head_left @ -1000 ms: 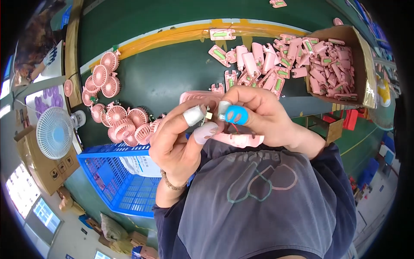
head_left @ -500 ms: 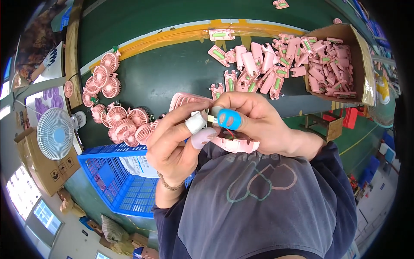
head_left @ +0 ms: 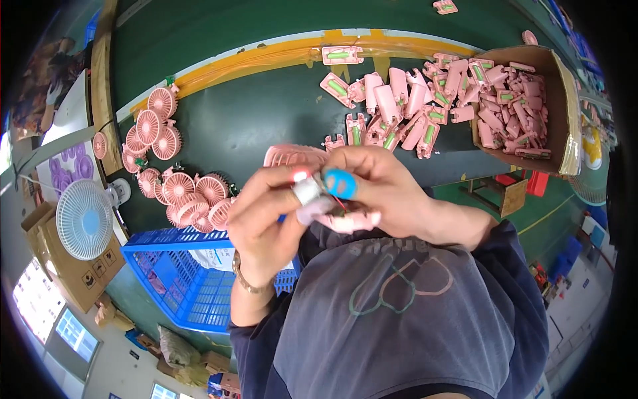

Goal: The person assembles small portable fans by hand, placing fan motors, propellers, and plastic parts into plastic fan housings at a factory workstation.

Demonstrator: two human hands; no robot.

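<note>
My left hand (head_left: 262, 216), with white and lilac covers on its fingertips, and my right hand (head_left: 382, 186), with a blue cover on its thumb, meet in front of my chest. Both are pinched on a pink fan (head_left: 286, 157), whose grille rises behind my left fingers. Below the fingertips shows a pink handle shell (head_left: 352, 221) with a thin red wire at it. By my left index fingertip a small red light (head_left: 301, 175) glows. Motion blurs the small parts between the fingertips, and the fingers partly hide them.
Several pink fan heads (head_left: 178, 188) lie along the left of the green table (head_left: 266, 100). Pink handle shells (head_left: 387, 104) with green cells are heaped at the right, beside a cardboard box (head_left: 565, 120) full of them. A blue crate (head_left: 199, 292) stands below the table edge.
A red light now glows by my left index fingertip. The handle shell has shifted a little left and tilted, and both hands remain pinched together.
</note>
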